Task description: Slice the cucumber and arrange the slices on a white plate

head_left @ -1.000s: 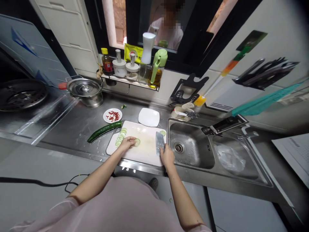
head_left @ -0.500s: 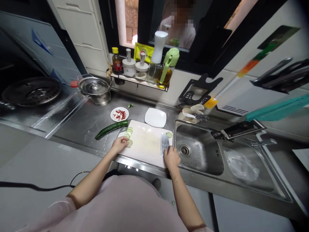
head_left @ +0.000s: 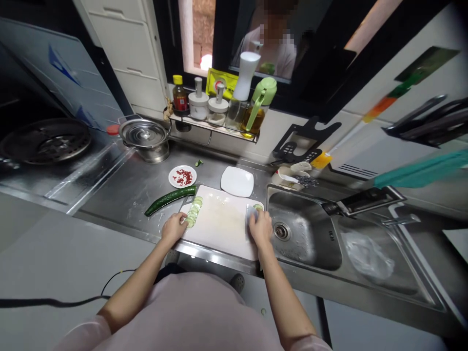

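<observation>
A white cutting board lies before me at the counter's front edge. Along its left side runs a row of overlapping cucumber slices. My left hand is at the lower end of that row, thumb and finger closed against the end slice. Near the board's right edge a knife rests flat, its blade partly covered by my right hand. The right fingertips are bent at a single cucumber slice in the far right corner. The knife's handle is hidden.
A whole cucumber lies left of the board. Behind stand a plate of chopped red pieces and a square white plate. The sink is at the right, a lidded pot at the back left. Above hangs a condiment rack.
My left hand has moved down along the slices, which now form a neater row. My right hand has slid away from me along the knife to the corner slice.
</observation>
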Motion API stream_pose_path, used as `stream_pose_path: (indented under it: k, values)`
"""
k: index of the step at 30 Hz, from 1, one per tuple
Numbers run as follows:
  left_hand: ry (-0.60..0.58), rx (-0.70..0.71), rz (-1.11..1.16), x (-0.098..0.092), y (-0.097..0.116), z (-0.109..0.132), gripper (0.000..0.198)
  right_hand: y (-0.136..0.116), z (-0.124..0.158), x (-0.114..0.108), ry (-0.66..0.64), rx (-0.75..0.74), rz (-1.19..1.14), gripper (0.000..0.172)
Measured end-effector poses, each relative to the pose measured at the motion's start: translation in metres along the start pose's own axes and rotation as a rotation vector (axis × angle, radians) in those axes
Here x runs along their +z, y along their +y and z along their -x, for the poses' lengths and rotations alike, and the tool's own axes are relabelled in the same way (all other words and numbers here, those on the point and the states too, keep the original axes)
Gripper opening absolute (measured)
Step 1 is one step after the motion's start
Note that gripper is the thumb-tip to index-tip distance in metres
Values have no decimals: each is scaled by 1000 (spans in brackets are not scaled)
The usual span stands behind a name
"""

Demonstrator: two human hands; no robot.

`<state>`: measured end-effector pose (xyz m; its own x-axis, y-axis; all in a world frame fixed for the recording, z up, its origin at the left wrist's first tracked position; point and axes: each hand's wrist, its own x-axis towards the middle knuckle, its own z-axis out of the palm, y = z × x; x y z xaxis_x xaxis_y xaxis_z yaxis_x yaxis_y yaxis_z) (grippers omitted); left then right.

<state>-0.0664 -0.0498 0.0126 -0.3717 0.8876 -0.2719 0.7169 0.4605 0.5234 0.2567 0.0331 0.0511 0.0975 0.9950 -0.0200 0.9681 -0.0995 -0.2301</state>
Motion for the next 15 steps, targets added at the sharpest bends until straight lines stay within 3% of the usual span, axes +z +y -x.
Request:
stream_pose_path:
  k: [3, 6, 10, 15]
  values:
    - [87, -19, 36, -1, 13, -5, 27, -14, -39, -5, 7, 41, -89, 43]
    - [135, 43, 236, 4, 48, -21, 27, -24, -80, -10, -41, 78, -119, 42]
    - [116, 162, 416, 22, 106, -56, 27, -28, -119, -11, -96, 132, -108, 42]
    - [50, 87, 354, 47, 150, -104, 40, -20, -144, -2, -175, 186, -99, 43]
